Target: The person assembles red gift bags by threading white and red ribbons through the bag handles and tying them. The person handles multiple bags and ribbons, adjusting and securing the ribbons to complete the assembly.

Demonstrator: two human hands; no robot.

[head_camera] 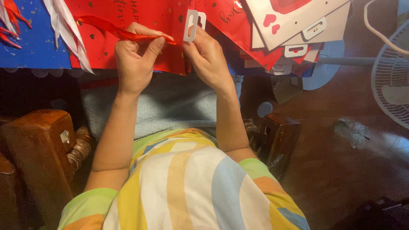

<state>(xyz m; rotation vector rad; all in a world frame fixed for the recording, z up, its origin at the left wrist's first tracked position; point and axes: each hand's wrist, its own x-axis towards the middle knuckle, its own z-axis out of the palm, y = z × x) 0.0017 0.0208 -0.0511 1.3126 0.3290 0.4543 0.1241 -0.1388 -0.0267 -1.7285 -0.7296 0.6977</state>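
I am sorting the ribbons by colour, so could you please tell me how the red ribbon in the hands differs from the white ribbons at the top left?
The red ribbon is pinched in the left hand and runs toward the right hand; the white ribbons lie untouched. The red ribbon is a single strand stretched nearly level; the white ribbons are several, fanned out and slanting down. Both lie over the red paper bag.

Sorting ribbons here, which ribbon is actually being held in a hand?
The red ribbon, pinched in the left hand. The white ribbons lie untouched at the far left.
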